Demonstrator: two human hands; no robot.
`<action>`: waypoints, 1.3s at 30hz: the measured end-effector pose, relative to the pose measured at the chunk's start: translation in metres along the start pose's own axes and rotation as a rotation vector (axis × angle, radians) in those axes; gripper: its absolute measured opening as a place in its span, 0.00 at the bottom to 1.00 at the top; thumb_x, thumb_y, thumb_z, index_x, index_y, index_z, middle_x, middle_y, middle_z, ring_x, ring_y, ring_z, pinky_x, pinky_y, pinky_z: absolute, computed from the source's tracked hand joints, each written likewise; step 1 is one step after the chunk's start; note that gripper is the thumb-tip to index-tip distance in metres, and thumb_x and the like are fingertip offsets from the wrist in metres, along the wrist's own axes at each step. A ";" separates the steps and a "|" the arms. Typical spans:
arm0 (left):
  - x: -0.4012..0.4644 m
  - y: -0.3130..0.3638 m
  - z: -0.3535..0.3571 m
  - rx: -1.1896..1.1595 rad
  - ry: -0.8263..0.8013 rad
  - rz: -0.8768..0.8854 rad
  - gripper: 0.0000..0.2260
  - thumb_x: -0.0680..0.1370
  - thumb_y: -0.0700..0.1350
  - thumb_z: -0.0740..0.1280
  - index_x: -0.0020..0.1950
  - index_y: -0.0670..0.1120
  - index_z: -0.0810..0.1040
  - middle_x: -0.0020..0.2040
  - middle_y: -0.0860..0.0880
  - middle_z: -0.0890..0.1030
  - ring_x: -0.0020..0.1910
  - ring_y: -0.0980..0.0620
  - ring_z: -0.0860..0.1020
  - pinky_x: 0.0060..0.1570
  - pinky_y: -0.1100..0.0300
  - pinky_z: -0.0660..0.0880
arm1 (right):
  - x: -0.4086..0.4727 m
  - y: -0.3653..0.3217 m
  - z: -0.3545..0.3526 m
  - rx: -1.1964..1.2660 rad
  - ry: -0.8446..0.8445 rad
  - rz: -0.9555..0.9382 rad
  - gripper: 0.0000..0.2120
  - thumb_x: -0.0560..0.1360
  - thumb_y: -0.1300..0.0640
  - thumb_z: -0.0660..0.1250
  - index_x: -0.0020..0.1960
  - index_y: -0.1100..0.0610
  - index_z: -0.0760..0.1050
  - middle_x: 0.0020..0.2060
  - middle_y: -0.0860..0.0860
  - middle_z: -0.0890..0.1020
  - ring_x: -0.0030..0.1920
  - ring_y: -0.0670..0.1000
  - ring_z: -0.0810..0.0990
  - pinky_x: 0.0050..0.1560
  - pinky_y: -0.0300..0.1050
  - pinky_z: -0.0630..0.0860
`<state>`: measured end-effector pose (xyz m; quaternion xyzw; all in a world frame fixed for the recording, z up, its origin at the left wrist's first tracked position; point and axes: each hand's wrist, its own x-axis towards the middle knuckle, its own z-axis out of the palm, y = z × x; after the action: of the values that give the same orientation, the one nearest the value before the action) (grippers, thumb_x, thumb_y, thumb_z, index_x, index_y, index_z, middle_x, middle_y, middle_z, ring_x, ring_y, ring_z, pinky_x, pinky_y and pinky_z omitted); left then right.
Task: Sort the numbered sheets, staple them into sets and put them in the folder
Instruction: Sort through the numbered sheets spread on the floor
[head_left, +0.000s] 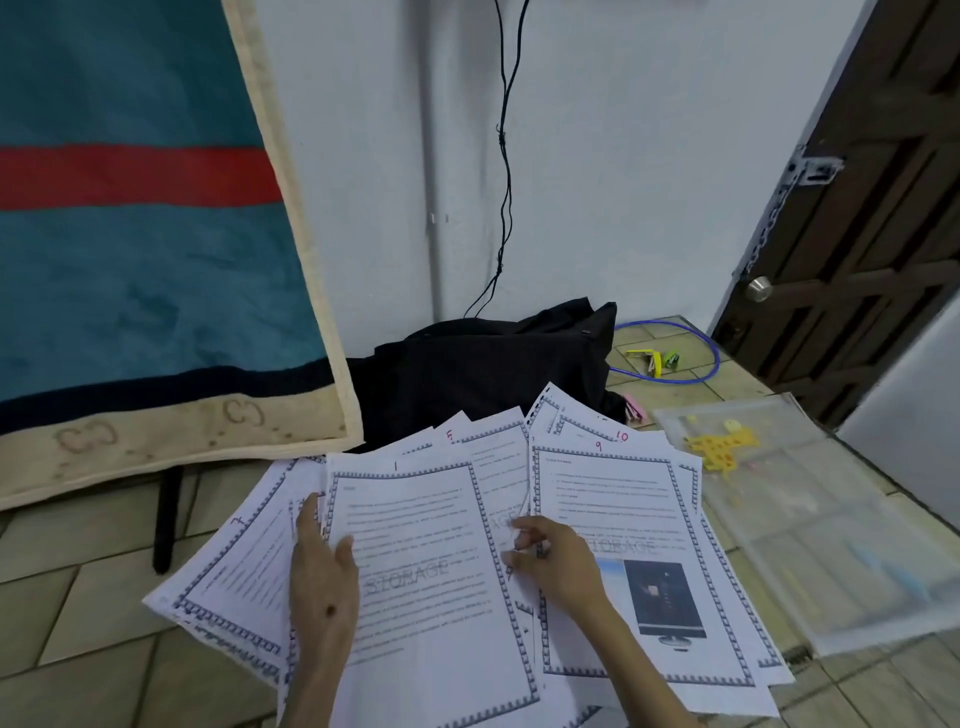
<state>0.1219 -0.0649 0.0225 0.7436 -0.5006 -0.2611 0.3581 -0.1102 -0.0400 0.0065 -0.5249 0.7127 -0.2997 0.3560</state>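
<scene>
Still sorting — our left hand (323, 566) presses flat on sheet 1 (415, 561), our right hand (556, 558) pinches a neighbouring sheet's edge; the sheets fan across the tiled floor (78, 597), the folder (810, 519) waiting right — next, probably sheet 2.

A room in a home — tiled floor (104, 597), painted wall (623, 156), a blanket (130, 260) hanging at ten o'clock, a chained wooden door (872, 234) at two o'clock.
</scene>
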 end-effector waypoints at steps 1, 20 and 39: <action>0.001 -0.003 -0.002 -0.013 -0.007 -0.015 0.27 0.79 0.39 0.61 0.76 0.49 0.54 0.69 0.37 0.69 0.65 0.35 0.70 0.59 0.41 0.70 | 0.000 -0.001 0.000 -0.046 -0.010 0.011 0.15 0.71 0.53 0.72 0.57 0.48 0.77 0.42 0.42 0.79 0.44 0.43 0.77 0.43 0.34 0.72; 0.028 0.087 -0.045 -0.344 -0.407 0.062 0.11 0.77 0.41 0.65 0.60 0.42 0.77 0.53 0.42 0.81 0.49 0.42 0.80 0.53 0.49 0.75 | -0.011 -0.017 -0.032 0.344 -0.242 0.044 0.20 0.76 0.47 0.66 0.32 0.53 0.61 0.26 0.46 0.62 0.27 0.45 0.63 0.32 0.40 0.59; -0.043 0.130 0.152 0.383 -0.384 0.081 0.33 0.70 0.52 0.73 0.70 0.42 0.64 0.65 0.42 0.72 0.62 0.42 0.73 0.55 0.50 0.72 | 0.008 0.136 -0.246 -0.429 0.450 0.405 0.17 0.77 0.57 0.62 0.65 0.56 0.70 0.58 0.61 0.78 0.60 0.60 0.75 0.58 0.52 0.70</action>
<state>-0.0796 -0.0977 0.0351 0.7142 -0.6288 -0.2832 0.1196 -0.3867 0.0025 0.0356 -0.3570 0.9092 -0.1748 0.1244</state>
